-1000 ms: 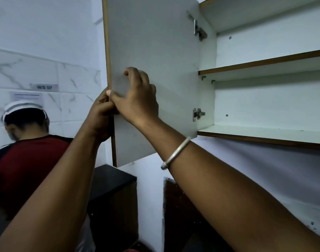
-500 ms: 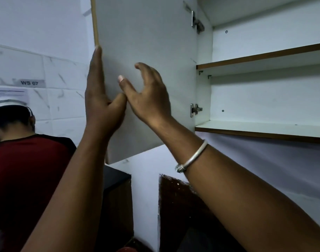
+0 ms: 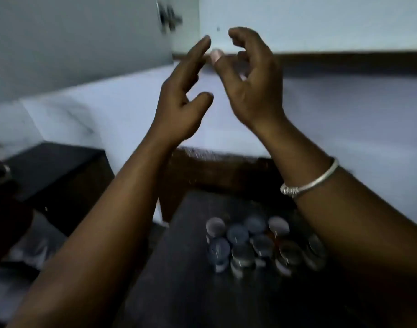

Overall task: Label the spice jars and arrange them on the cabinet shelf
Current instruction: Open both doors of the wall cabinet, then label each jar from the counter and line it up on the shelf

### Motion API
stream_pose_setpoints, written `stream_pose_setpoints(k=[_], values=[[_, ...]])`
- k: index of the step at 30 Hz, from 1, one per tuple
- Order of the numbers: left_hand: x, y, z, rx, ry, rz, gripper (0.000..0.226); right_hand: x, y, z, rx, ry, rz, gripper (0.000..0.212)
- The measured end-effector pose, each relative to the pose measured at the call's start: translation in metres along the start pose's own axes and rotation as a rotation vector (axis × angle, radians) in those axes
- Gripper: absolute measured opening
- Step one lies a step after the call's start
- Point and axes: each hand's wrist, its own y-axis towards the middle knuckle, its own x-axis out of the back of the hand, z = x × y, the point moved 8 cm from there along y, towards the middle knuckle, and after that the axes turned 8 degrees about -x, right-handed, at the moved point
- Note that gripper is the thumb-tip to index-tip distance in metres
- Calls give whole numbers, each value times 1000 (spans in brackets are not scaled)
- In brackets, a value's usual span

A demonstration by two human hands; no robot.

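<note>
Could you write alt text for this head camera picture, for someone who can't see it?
Two empty hands, left and right, are raised with fingers spread below an open cabinet shelf. Beneath them a cluster of lidded jars stands on a dark counter. The picture is blurred.

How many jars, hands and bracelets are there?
Small round jars with grey lids: 9 (blurry, so roughly)
Bare hands: 2, the left hand and the right hand
Thin silver bangle on the right wrist: 1
Total: 12
</note>
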Motion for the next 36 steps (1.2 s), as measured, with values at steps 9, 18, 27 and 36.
stream_pose_setpoints(k=[9, 18, 27, 36], values=[[-120, -183, 157, 623, -51, 384, 75, -61, -182, -211, -541, -382, 549, 56], [-195, -356, 216, 657, 202, 637, 63, -83, -368, -321, -573, -902, 1216, 95], [-221, -364, 223, 547, 291, 696, 71, -91, -377, -340, -473, -922, 1142, 82], [-197, -261, 170, 825, -732, 511, 70, -44, -224, -256, -677, -164, 1150, 87]])
